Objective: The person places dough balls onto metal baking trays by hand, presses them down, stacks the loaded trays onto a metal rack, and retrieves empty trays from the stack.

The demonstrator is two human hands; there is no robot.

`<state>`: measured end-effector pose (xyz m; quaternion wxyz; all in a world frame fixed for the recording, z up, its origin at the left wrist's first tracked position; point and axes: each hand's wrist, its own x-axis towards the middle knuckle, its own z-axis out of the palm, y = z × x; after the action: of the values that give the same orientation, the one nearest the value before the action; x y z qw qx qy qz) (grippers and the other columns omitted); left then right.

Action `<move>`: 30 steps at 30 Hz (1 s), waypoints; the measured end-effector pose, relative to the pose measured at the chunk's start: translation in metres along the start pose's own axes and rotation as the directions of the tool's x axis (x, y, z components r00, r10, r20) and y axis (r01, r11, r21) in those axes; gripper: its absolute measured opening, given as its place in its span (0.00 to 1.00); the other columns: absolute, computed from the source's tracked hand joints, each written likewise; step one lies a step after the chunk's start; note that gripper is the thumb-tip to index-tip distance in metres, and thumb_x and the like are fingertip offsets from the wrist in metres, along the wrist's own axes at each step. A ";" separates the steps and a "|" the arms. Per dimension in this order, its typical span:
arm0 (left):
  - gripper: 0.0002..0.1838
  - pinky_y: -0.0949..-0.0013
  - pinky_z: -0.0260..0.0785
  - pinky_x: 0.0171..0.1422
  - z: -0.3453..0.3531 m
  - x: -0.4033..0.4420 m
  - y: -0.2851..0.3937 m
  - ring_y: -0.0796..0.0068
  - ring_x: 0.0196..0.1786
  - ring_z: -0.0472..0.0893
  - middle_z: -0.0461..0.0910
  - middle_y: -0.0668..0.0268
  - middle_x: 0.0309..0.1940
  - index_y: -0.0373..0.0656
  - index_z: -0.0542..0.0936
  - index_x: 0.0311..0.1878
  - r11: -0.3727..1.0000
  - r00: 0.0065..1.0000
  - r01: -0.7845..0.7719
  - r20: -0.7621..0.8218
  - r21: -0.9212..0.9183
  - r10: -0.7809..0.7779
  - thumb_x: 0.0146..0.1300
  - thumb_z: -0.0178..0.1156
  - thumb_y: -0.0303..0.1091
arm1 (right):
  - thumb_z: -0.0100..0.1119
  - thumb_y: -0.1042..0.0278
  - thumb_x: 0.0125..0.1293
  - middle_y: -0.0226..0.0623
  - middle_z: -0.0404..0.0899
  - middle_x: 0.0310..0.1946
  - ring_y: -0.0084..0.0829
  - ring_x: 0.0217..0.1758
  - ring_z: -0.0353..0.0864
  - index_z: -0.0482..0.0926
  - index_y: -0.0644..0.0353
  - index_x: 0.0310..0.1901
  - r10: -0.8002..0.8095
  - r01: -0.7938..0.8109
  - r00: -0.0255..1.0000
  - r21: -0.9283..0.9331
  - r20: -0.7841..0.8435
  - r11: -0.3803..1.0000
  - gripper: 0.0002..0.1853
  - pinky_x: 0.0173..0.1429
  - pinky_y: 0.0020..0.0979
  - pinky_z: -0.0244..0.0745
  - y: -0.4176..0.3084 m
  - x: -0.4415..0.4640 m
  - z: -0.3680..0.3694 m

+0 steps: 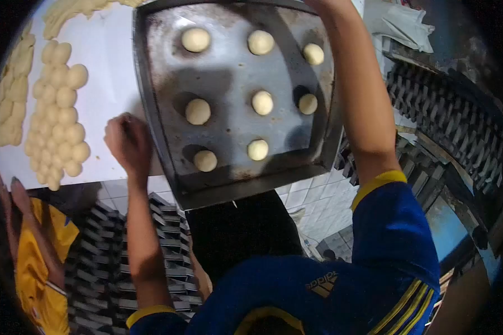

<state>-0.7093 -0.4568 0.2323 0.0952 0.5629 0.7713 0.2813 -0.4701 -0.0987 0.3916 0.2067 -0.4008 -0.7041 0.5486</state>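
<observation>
A dark metal tray (229, 72) with raised walls bears several round dough balls (262, 103), spaced apart in rough rows. Just outside its left wall is my left hand (129, 142), its fingers curled closed over the white table; whatever may be inside them is hidden. My right forearm reaches up along the tray's right side and leaves the frame at the top, so my right hand is out of sight. Left of my left hand, many dough balls (58, 123) lie pressed together in a cluster on the white table (107, 67).
More dough (11, 92) lies at the table's far left. A person in a yellow shirt (42, 262) stands at lower left, hands by the table edge. Stacked dark slatted racks (447, 111) stand at right and below the table. A pale cloth (399, 25) is at upper right.
</observation>
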 end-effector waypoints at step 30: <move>0.15 0.51 0.77 0.63 0.010 -0.012 -0.011 0.45 0.55 0.87 0.88 0.50 0.51 0.37 0.84 0.57 0.995 0.990 -0.091 -0.102 0.043 0.095 0.84 0.61 0.40 | 0.34 0.24 0.85 0.39 0.47 0.94 0.42 0.97 0.41 0.54 0.55 0.91 0.057 0.424 0.776 -0.585 0.629 0.691 0.49 0.97 0.54 0.39 0.162 -0.385 0.016</move>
<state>-0.7096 -0.4673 0.2158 0.0309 0.5845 0.7535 0.2994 -0.1986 -0.4007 0.2923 -0.1386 -0.1748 -0.9234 0.3123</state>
